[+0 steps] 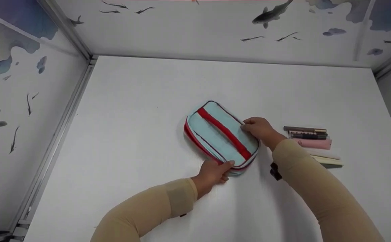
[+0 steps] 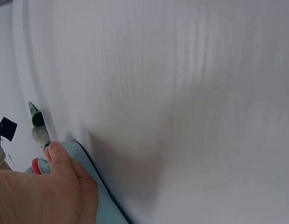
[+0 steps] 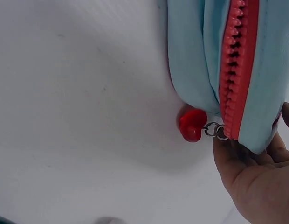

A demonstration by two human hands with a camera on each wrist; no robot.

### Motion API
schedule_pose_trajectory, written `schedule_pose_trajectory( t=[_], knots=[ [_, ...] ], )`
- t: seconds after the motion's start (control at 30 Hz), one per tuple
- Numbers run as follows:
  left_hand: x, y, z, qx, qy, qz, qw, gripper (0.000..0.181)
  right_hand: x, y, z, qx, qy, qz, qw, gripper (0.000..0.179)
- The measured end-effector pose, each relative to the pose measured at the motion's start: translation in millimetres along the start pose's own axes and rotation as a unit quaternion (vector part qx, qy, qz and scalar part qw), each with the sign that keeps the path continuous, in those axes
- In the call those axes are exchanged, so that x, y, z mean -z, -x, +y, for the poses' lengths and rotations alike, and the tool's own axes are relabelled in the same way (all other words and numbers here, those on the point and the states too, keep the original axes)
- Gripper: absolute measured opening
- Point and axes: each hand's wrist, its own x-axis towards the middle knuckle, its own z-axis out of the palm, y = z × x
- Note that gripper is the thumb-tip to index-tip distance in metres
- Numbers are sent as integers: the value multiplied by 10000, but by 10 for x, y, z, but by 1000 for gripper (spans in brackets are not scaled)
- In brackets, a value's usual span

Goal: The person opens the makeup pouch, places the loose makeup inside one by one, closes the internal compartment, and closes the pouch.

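A light blue zip pouch [image 1: 207,134] with a red strap [image 1: 224,132] across its top sits at a slant in mid-table. My left hand [image 1: 212,173] grips its near corner, thumb on top. On the right side, my right hand [image 1: 261,129] holds the edge between thumb and fingers. In the right wrist view, the red zipper [image 3: 235,70] shows its teeth, and a red heart-shaped charm [image 3: 192,125] hangs by metal rings beside my fingers. The left wrist view catches only a corner of the pouch, under my left hand.
Right of the pouch lie a brown pen-like stick [image 1: 305,129], a black pen-like stick [image 1: 308,136], a pink tube [image 1: 316,144] and several pale slim items [image 1: 326,158], partly behind my right sleeve. White panels with fish drawings border the white table [image 1: 131,101] at left and back.
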Motion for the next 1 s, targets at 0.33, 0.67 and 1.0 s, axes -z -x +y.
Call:
schedule_pose_trajectory(
  t=[0.33, 0.67, 1.0],
  knots=[
    [536, 28, 125, 218, -392, 324, 9985, 22, 180, 277, 209, 191, -243, 152, 9994, 50],
    [1211, -148, 431, 201, -878, 1313, 9872, 21, 234, 625, 506, -53, -196, 117, 9997, 54],
    [1508, -416, 777, 53, -1575, 1494, 9761, 33, 124, 784, 639, -70, -358, 80, 9993, 52]
  ],
)
